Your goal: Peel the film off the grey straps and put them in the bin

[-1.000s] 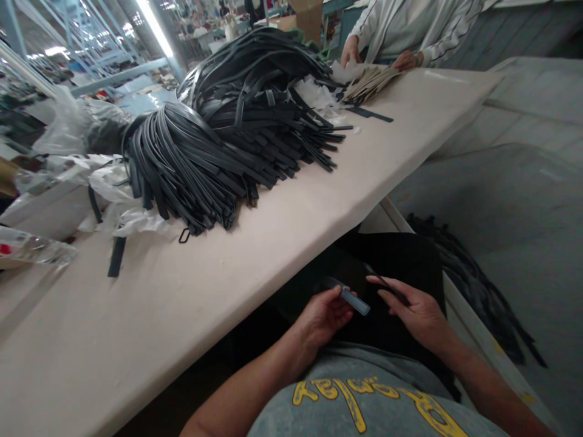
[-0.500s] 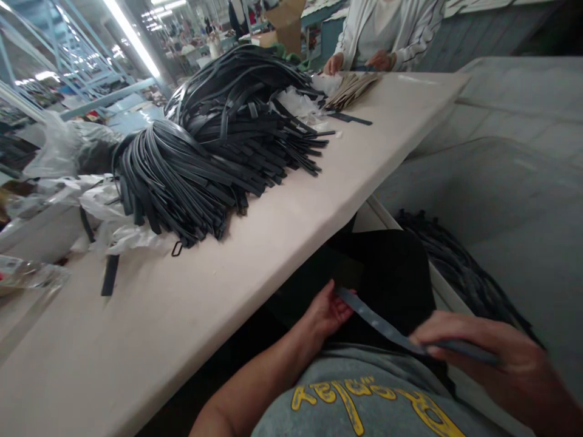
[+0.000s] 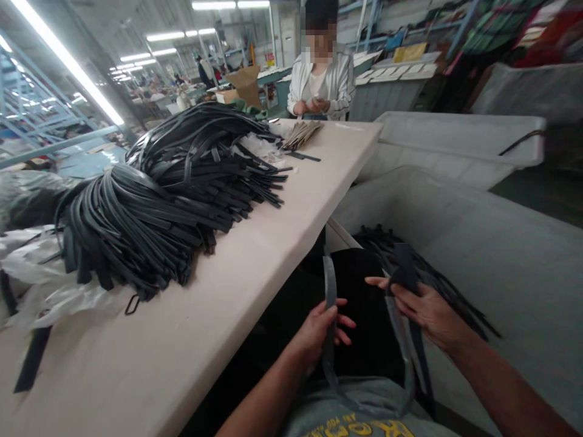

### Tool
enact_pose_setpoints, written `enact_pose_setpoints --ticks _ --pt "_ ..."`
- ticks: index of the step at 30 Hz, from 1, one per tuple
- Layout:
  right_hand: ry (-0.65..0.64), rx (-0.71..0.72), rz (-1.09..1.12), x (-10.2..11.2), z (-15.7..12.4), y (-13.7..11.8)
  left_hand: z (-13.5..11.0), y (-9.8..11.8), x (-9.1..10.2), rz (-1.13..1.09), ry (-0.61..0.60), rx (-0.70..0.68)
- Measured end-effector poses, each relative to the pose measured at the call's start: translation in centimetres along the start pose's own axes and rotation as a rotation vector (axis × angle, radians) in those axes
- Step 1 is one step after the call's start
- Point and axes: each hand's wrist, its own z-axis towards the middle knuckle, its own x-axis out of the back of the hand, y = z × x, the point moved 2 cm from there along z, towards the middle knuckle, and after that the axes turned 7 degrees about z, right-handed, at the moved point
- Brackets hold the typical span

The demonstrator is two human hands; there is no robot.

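Both my hands hold one dark grey strap [image 3: 328, 285] in my lap, below the edge of the cream table [image 3: 191, 340]. My left hand [image 3: 321, 331] is closed round one end, which stands upright. From there the strap loops down over my grey shirt and rises to my right hand [image 3: 421, 309], which grips the other end, with a darker strap end sticking up above the fingers. A large heap of the same dark straps [image 3: 155, 194] lies on the table to my left.
White plastic wrapping [image 3: 40, 285] lies under the heap. A big grey bin [image 3: 478, 255] on my right holds more straps [image 3: 387, 246]. At the table's far end a person in a white jacket [image 3: 321, 82] handles tan strips [image 3: 300, 133].
The view has tilted up. My right hand has come back from the low right toward the middle. The strap, stretched slanting between my hands before, now hangs in a loop with both ends raised.
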Motion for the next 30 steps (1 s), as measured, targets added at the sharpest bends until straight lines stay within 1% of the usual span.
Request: enact_pose_setpoints --ticks 2,3,5,8,10,11,13,15,17,19,22,23,25,27,30 --pt "-0.077 -0.068 0.13 -0.9 1.9 0.7 -0.6 0.4 -1.0 0.105 -0.108 -0.023" --pt "-0.107 -0.08 0.17 -1.1 2.7 1.0 -0.9 0.5 -1.4 0.149 -0.151 -0.022" --pt "-0.137 -0.076 0.196 -1.1 3.7 1.3 -1.5 0.5 -2.0 0.216 -0.219 -0.007" --pt "-0.129 -0.024 0.181 -0.8 4.6 0.8 -2.1 0.5 -2.4 0.286 -0.281 0.022" --pt "-0.104 0.032 0.162 -0.9 4.5 0.2 -2.3 1.4 -2.7 0.333 -0.227 -0.008" --pt "-0.089 0.063 0.149 -1.2 4.3 -0.2 -2.3 2.3 -3.0 0.366 -0.184 -0.062" --pt "-0.071 0.125 0.12 -2.1 3.6 -1.0 -2.1 4.5 -3.9 0.434 -0.108 -0.216" --pt "-0.074 0.219 0.052 -3.2 2.7 -2.0 -1.9 6.8 -5.0 0.479 -0.066 -0.344" --pt "-0.095 0.322 -0.045 -3.9 1.8 -3.1 -1.8 8.3 -5.8 0.538 -0.021 -0.36" --pt "-0.128 0.4 -0.164 -4.1 1.0 -4.1 -2.0 8.9 -6.1 0.692 0.027 -0.338" --pt "-0.171 0.519 -0.352 -3.1 0.0 -5.1 -3.2 8.4 -5.9 0.991 0.03 -0.341" --pt "-0.151 0.566 -0.409 -2.4 -0.4 -5.3 -3.8 8.0 -5.7 1.067 0.013 -0.344" --pt "-0.058 0.621 -0.483 -1.0 -1.1 -5.3 -4.9 6.8 -5.5 1.162 -0.044 -0.317" --pt "0.055 0.603 -0.51 0.5 -1.9 -5.0 -5.9 5.5 -5.3 1.185 -0.096 -0.265" --pt "0.162 0.502 -0.512 1.7 -2.7 -4.6 -6.6 4.2 -4.8 1.052 -0.147 -0.15"
